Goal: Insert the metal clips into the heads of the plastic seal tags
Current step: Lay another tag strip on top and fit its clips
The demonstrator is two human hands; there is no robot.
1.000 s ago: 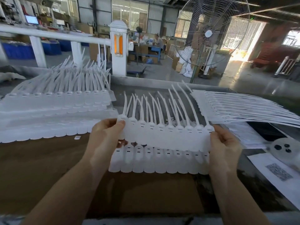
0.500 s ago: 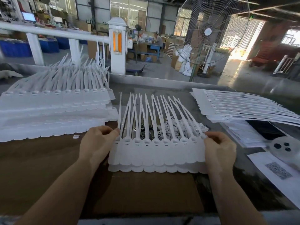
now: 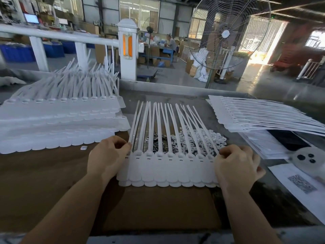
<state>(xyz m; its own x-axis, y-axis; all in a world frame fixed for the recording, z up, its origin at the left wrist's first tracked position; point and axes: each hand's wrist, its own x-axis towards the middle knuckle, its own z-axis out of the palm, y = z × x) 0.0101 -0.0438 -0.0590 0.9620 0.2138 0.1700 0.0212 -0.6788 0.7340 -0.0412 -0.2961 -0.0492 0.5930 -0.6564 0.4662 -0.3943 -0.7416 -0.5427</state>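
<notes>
No readable text anywhere. Only print in view is a blurred QR-style code on a paper sheet [image 3: 299, 184] at lower right, not legible.

Both my forearms come in from the bottom edge, palms down, knuckles toward camera. My left hand [image 3: 107, 157] sits at the left end of the tag strip [image 3: 167, 169], fingers curled, thumb and fingertips pinching the leftmost tag at its head. My right hand [image 3: 235, 166] is at the right end, fingers curled in over the strip's edge, gripping it there.

The strip lies flat at frame centre on the brown board [image 3: 158, 208]: a row of white plastic seal tags joined side by side, scalloped lower edge, a second layer showing just under it. Each head has a small dark slot. The long tails [image 3: 163, 124] fan up and away from me, some crossing.

Under the tails, behind the heads: dark metal clips [image 3: 158, 140] left of centre, a heap of small white pieces [image 3: 198, 138] just right of them. Can't tell whether any slot already has a clip in it.

Big stack of the same strips [image 3: 58, 120] fills the left. Another pile [image 3: 260, 117] lies at right, tails pointing right. One small white piece [image 3: 83, 147] sits alone on the board near the left stack. Fan [image 3: 226, 34] stands upper right.
</notes>
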